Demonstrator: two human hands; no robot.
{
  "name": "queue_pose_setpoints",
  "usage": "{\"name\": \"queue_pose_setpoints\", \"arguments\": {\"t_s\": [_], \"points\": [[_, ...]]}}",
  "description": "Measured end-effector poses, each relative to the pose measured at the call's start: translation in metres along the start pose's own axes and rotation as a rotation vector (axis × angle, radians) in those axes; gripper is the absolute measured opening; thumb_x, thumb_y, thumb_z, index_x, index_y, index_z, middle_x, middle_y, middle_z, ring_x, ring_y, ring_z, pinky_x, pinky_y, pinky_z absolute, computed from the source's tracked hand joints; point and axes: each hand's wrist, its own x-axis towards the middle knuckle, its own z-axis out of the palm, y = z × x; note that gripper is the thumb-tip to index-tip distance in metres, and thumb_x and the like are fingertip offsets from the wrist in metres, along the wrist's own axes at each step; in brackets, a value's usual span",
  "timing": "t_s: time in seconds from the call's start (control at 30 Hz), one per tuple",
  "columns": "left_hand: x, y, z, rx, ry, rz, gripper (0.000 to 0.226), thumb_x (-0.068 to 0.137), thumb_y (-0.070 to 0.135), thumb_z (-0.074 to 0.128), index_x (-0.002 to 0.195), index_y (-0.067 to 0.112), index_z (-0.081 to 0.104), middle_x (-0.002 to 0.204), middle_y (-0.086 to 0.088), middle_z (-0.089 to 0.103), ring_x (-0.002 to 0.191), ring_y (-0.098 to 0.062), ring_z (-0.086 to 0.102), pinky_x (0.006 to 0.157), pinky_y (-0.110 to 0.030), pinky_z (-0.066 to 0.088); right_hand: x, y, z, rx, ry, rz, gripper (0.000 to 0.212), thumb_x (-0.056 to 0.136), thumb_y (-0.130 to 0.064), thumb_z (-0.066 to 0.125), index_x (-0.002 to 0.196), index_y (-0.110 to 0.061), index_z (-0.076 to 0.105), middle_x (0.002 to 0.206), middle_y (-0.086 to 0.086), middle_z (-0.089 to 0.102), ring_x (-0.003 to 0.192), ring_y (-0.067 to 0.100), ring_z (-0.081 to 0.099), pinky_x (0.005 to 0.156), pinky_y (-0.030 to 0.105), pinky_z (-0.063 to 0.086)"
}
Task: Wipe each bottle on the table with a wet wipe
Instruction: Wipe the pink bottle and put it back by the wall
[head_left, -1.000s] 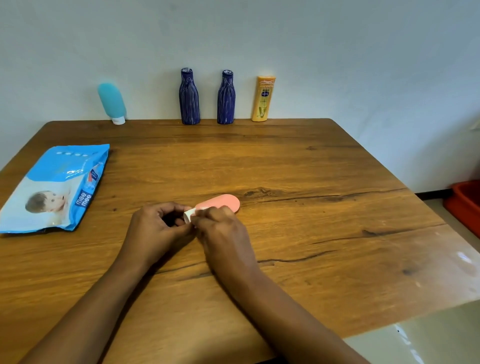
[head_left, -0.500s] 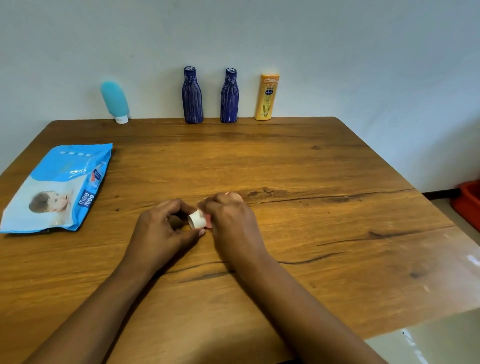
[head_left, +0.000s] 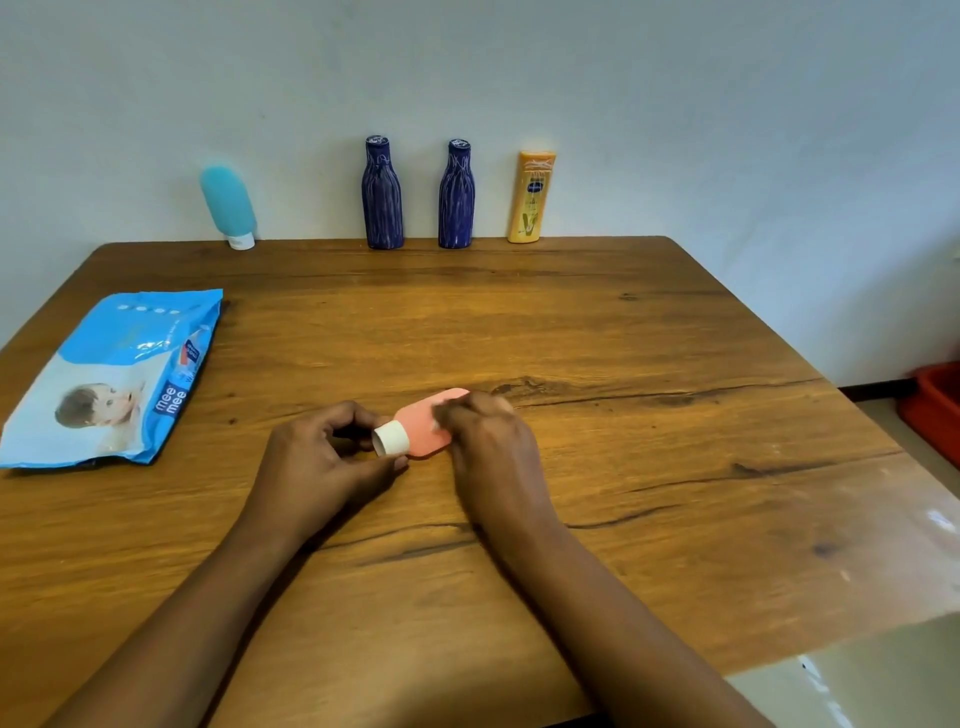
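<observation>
A pink bottle (head_left: 421, 426) with a white cap (head_left: 390, 439) lies on its side in the middle of the wooden table (head_left: 649, 415). My left hand (head_left: 317, 467) pinches the cap end between thumb and fingers. My right hand (head_left: 493, 447), blurred, curls over the far half of the bottle, and a pale bit of wet wipe (head_left: 440, 422) shows under its fingertips. Along the back edge by the wall stand a teal bottle (head_left: 228, 205) upside down on its cap, two dark blue bottles (head_left: 382, 195) (head_left: 456, 196) and a yellow bottle (head_left: 531, 200).
A blue pack of baby wipes (head_left: 114, 379) lies flat at the table's left side. A red bin (head_left: 935, 410) sits on the floor beyond the right edge. The table's front right corner ends over a pale floor.
My right hand has slid from the cap end along the bottle toward its far end, uncovering the pink body. My left hand stays at the cap.
</observation>
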Motion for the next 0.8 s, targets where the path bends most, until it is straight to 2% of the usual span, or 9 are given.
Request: {"name": "queue_pose_setpoints", "arguments": {"t_s": [0.1, 0.17, 0.27, 0.37, 0.5, 0.57, 0.63, 0.7, 0.8], "points": [[0.001, 0.001, 0.001, -0.016, -0.014, -0.016, 0.034, 0.059, 0.012, 0.087, 0.083, 0.028, 0.068, 0.088, 0.020, 0.066, 0.083, 0.013, 0.058, 0.066, -0.002, 0.044, 0.012, 0.020, -0.001, 0.029, 0.048, 0.144, 0.032, 0.087, 0.000, 0.054, 0.114, -0.012, 0.066, 0.107, 0.007, 0.066, 0.097, 0.022, 0.058, 0.084, 0.030, 0.047], [0.002, 0.001, 0.001, -0.019, -0.010, -0.018, 0.034, 0.060, 0.012, 0.087, 0.084, 0.027, 0.068, 0.089, 0.019, 0.066, 0.083, 0.013, 0.058, 0.065, 0.000, 0.043, 0.011, 0.018, -0.001, 0.054, 0.074, 0.170, 0.032, 0.087, 0.000, 0.054, 0.114, -0.012, 0.066, 0.107, 0.007, 0.065, 0.098, 0.022, 0.057, 0.085, 0.031, 0.047], [0.003, -0.002, 0.001, -0.056, -0.002, -0.029, 0.032, 0.060, 0.013, 0.087, 0.082, 0.027, 0.069, 0.080, 0.014, 0.070, 0.082, 0.005, 0.061, 0.066, -0.002, 0.044, -0.006, -0.007, 0.002, 0.070, 0.068, 0.048, 0.028, 0.084, -0.001, 0.059, 0.108, -0.010, 0.068, 0.099, 0.008, 0.064, 0.090, 0.023, 0.057, 0.075, 0.031, 0.047], [0.003, -0.005, 0.001, -0.051, -0.020, 0.010, 0.032, 0.060, 0.012, 0.086, 0.083, 0.025, 0.068, 0.085, 0.014, 0.070, 0.083, 0.003, 0.062, 0.066, -0.007, 0.048, -0.016, -0.012, -0.002, 0.065, -0.029, -0.105, 0.025, 0.081, -0.004, 0.064, 0.105, -0.010, 0.069, 0.097, 0.008, 0.065, 0.087, 0.023, 0.058, 0.071, 0.030, 0.048], [0.003, -0.008, 0.001, 0.136, 0.039, 0.225, 0.039, 0.060, 0.005, 0.085, 0.084, 0.023, 0.061, 0.092, 0.008, 0.064, 0.085, -0.001, 0.056, 0.069, -0.010, 0.043, 0.009, 0.042, -0.019, 0.071, 0.068, 0.191, 0.030, 0.081, -0.001, 0.059, 0.105, -0.014, 0.070, 0.101, 0.004, 0.067, 0.093, 0.019, 0.061, 0.083, 0.027, 0.046], [0.002, -0.008, 0.001, 0.186, 0.059, 0.315, 0.044, 0.060, 0.002, 0.084, 0.086, 0.026, 0.057, 0.095, 0.004, 0.064, 0.089, -0.006, 0.056, 0.075, -0.020, 0.047, 0.008, 0.045, -0.030, 0.164, 0.173, 0.245, 0.027, 0.084, -0.002, 0.060, 0.106, -0.014, 0.071, 0.099, 0.001, 0.067, 0.090, 0.013, 0.062, 0.083, 0.029, 0.050], [0.001, -0.008, 0.001, 0.210, 0.063, 0.382, 0.036, 0.065, 0.005, 0.081, 0.089, 0.022, 0.060, 0.099, 0.004, 0.062, 0.091, -0.012, 0.058, 0.075, -0.030, 0.052, 0.000, 0.023, -0.032, 0.233, 0.198, 0.132, 0.027, 0.086, -0.005, 0.061, 0.110, -0.016, 0.068, 0.102, -0.004, 0.064, 0.093, 0.006, 0.059, 0.082, 0.026, 0.051], [0.000, -0.006, 0.002, 0.259, 0.045, 0.460, 0.022, 0.072, 0.020, 0.071, 0.091, 0.020, 0.061, 0.100, 0.008, 0.058, 0.090, -0.010, 0.054, 0.075, -0.020, 0.047, -0.009, -0.001, -0.027, 0.240, 0.145, -0.002, 0.030, 0.086, -0.005, 0.062, 0.114, -0.016, 0.065, 0.109, -0.004, 0.061, 0.101, 0.006, 0.054, 0.085, 0.023, 0.049], [-0.002, -0.003, 0.001, 0.322, -0.006, 0.512, 0.026, 0.075, 0.032, 0.060, 0.094, 0.015, 0.063, 0.100, 0.005, 0.057, 0.092, -0.006, 0.049, 0.073, -0.013, 0.042, -0.012, -0.021, -0.013, 0.115, 0.091, -0.126, 0.031, 0.083, -0.004, 0.065, 0.113, -0.011, 0.065, 0.113, 0.004, 0.062, 0.107, 0.013, 0.052, 0.086, 0.026, 0.050]]}}
